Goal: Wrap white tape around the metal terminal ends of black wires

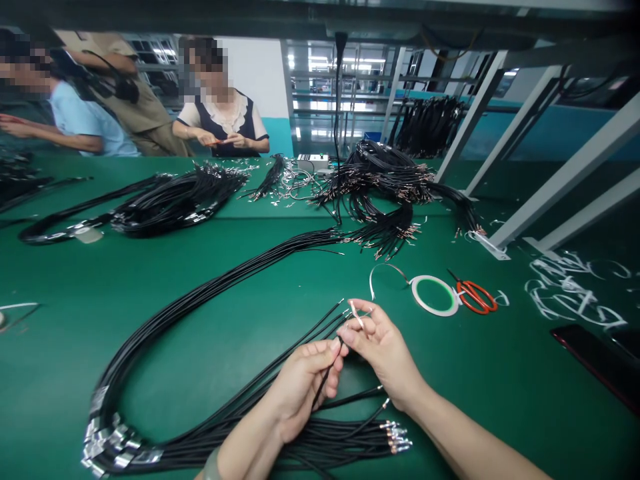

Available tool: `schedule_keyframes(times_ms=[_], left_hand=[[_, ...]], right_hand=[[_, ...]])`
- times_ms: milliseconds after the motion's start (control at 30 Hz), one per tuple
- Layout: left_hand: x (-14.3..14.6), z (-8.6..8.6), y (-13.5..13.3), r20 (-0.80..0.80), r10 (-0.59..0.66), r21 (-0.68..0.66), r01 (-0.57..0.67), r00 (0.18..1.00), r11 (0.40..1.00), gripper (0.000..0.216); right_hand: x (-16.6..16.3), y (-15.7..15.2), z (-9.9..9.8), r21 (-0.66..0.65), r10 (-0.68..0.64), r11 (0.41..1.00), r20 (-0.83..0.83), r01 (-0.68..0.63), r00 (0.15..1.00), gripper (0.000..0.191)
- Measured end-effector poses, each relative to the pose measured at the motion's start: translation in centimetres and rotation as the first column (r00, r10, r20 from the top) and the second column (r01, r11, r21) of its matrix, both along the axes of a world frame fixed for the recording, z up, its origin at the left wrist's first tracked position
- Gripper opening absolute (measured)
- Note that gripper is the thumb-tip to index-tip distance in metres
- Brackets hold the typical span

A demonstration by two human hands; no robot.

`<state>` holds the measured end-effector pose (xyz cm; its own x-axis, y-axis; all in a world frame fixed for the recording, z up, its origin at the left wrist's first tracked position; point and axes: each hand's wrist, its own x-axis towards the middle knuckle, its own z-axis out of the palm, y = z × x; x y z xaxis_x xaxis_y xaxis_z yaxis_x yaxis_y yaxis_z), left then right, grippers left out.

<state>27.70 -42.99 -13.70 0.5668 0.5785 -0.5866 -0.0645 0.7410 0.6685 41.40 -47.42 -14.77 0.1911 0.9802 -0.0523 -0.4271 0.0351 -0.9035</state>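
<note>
Between finger and thumb, my left hand (309,383) pinches a black cable (323,387) near its end. My right hand (383,347) meets it at the cable tip, its fingers closed on a thin white strip (357,316) that curls up above them; the exact contact at the tip is hidden by the fingers. Under and beside my hands runs a bundle of black cables (200,288), bent in a U. Silvery tape or labels (113,443) wrap its bend at lower left. Several loose ends with metal terminals (397,437) lie below my right hand.
A white tape roll (435,295) and orange-handled scissors (477,297) lie to the right. White strip scraps (575,293) and a dark phone-like slab (600,363) sit farther right. Cable heaps (380,173) and grey metal posts (565,173) stand behind. Co-workers (225,120) are across the bench.
</note>
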Motion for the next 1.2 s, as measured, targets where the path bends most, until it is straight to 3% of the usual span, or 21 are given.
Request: schedule_keyframes(times_ms=[200,500,633,800,1033,1133,1200], left_hand=[[-0.3,-0.3,0.2,0.018,-0.075,-0.051,0.076,0.997,0.996,0.017],[-0.2,-0.4,-0.3,0.032,-0.053,-0.023,0.053,0.998,0.998,0.016],[-0.1,-0.5,-0.5,0.09,-0.032,-0.017,0.034,0.995,0.999,0.011],[-0.2,-0.5,-0.6,0.141,-0.054,0.098,0.04,0.988,0.994,0.014],[0.0,-0.2,-0.4,0.081,-0.062,0.187,0.046,0.995,0.981,0.028],[0.5,-0.3,-1.2,-0.084,-0.102,0.38,0.126,0.991,0.916,0.028],[0.8,-0.4,-1.9,-0.224,-0.127,0.604,0.24,0.966,0.76,0.025]], right_hand=[[0.4,0.1,-0.7,-0.018,0.064,0.998,-0.051,-0.065,0.997,0.041],[0.7,-0.1,-0.1,-0.015,0.094,0.995,-0.044,-0.095,0.995,0.045],[0.7,-0.3,-0.2,-0.032,0.063,0.997,-0.03,-0.064,0.998,0.044],[0.7,-0.7,0.2,-0.039,0.03,0.999,-0.025,-0.031,0.999,0.047],[1.8,-0.7,1.0,-0.091,-0.105,0.99,0.036,0.108,0.994,0.029],[2.0,-0.8,1.2,-0.058,-0.113,0.991,0.088,0.119,0.99,0.028],[2.0,-0.8,1.2,-0.041,-0.123,0.991,0.111,0.128,0.986,0.028]])
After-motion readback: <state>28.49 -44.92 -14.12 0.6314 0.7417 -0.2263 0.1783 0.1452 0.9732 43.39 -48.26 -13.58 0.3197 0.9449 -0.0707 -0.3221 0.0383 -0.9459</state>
